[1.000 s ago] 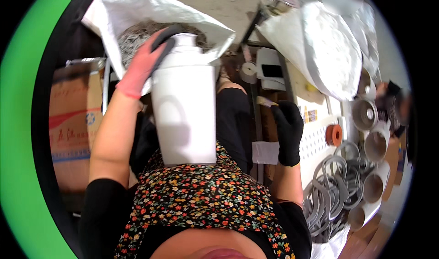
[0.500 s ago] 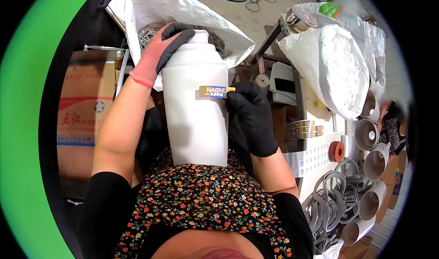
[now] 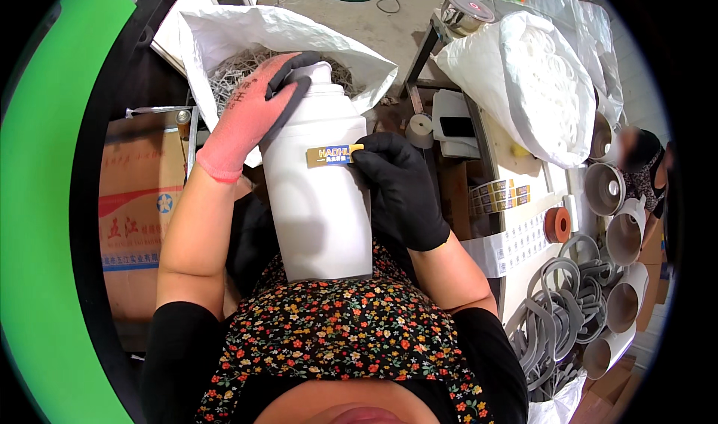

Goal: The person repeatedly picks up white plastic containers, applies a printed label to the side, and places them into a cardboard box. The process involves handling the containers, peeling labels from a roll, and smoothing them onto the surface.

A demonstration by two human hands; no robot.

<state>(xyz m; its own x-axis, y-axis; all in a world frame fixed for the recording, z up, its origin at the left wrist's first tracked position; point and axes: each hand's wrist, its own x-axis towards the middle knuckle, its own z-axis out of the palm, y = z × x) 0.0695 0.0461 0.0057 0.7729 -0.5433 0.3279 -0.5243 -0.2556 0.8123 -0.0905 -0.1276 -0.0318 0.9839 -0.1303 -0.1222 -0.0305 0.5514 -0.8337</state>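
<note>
A white plastic bottle-shaped shell leans against my apron, its narrow stepped neck pointing away from me. My left hand, in a pink glove with dark fingers, grips the shell around its neck and shoulder. In a black glove, my right hand pinches the right end of a small gold and blue sticker. The sticker lies across the upper front of the shell; whether it is stuck down along its whole length I cannot tell. Part of the right fingers is hidden behind the shell's edge.
Beyond the shell stands an open white sack of thin strips. A table at right bears sticker sheets, a brown tape roll, a sack of white rings, grey handles and several hollow shells. A carton stands left; another person is far right.
The shell now tilts slightly to the left at its neck. My left hand has turned, showing more of its back, and my right hand with the sticker has shifted a little left.
</note>
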